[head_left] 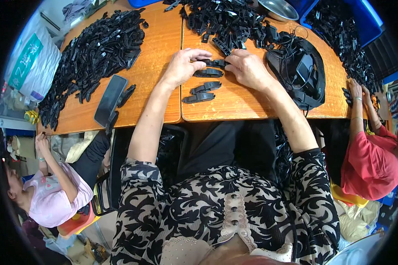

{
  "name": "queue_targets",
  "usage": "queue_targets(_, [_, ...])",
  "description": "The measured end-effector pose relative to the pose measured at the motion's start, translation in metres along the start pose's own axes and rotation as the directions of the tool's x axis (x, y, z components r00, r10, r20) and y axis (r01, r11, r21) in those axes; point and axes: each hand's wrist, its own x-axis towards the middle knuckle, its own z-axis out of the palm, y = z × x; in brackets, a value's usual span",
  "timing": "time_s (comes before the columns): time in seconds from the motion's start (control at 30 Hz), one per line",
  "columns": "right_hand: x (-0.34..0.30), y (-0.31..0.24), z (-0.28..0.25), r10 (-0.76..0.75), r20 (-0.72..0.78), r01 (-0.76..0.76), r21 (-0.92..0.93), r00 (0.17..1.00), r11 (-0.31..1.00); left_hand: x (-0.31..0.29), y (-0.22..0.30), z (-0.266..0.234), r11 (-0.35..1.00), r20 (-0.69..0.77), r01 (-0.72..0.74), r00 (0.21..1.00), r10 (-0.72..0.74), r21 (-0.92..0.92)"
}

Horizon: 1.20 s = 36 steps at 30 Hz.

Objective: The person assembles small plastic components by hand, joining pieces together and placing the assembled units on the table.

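Observation:
Between my two hands lies a small, long black plastic part (217, 63) on the wooden table. My left hand (181, 68) pinches its left end, thumb and fingers bent around it. My right hand (249, 70) is closed at its right end, with the fingertips partly hidden. Just below, nearer to me, a similar curved black part (208, 72) lies by itself. Closer to the table's front edge are two more, an upper black part (206, 87) and a lower black part (199, 97), lying close together. Beyond my hands sits a ridged black piece (221, 46).
A heap of black parts (106, 48) covers the left table; another heap (225, 20) lies at the back. A phone (111, 99) rests front left. A black mesh cap with cables (296, 73) lies right. Co-workers sit on both sides, in a pink shirt (59, 190) and red shirt (369, 165).

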Motion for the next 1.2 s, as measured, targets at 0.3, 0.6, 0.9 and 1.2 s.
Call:
queue_targets(0.3, [0.001, 0.004, 0.0, -0.034, -0.043, 0.036, 0.028, 0.998, 0.999, -0.002, 0.006, 0.001, 0.999, -0.003, 0.047, 0.999, -0.047, -0.023])
queue_targets(0.6, [0.012, 0.007, 0.015, -0.081, -0.032, 0.082, 0.023, 0.996, 0.996, 0.002, 0.009, 0.002, 0.999, 0.03, 0.034, 0.999, -0.035, 0.022])
queue_targets(0.9, [-0.017, 0.001, 0.001, 0.156, -0.079, -0.139, 0.19, 0.985, 0.972, 0.012, -0.002, -0.026, 0.986, 0.35, 0.078, 0.937, -0.021, -0.15])
queue_targets(1.2, [0.01, 0.044, -0.005, 0.425, -0.145, -0.445, -0.158, 0.893, 0.881, 0.061, -0.003, 0.02, 0.747, 0.071, -0.367, 0.915, 0.396, 0.554])
